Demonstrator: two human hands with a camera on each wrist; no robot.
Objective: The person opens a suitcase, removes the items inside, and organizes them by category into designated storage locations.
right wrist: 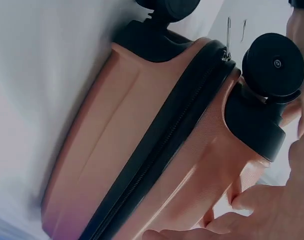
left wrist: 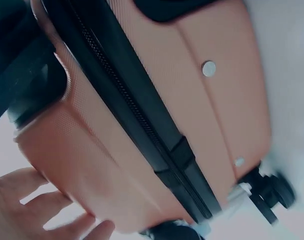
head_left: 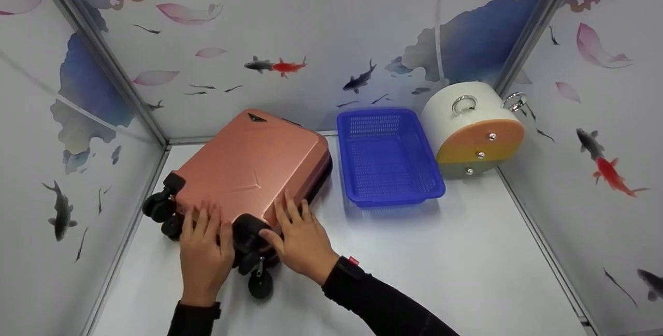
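Observation:
A rose-gold hard-shell suitcase (head_left: 243, 165) lies flat on the white surface, its black wheels (head_left: 260, 284) towards me. My left hand (head_left: 204, 253) touches the near edge of the shell between two wheel housings, fingers fairly straight. At the near right corner, my right hand (head_left: 305, 243) rests with spread fingers on the shell, thumb beside the black wheel housing (head_left: 249, 230). In the left wrist view a black zipper band (left wrist: 127, 100) runs along the suitcase's side. The right wrist view shows the zipper pull (right wrist: 227, 40) near a wheel.
A blue plastic basket (head_left: 346, 170) stands right of the suitcase. Beside it at the back right is a white rounded box (head_left: 440, 103) with orange, yellow and green drawer fronts and ring handles. Printed walls (head_left: 321, 20) with metal edge strips enclose the surface (head_left: 414, 268).

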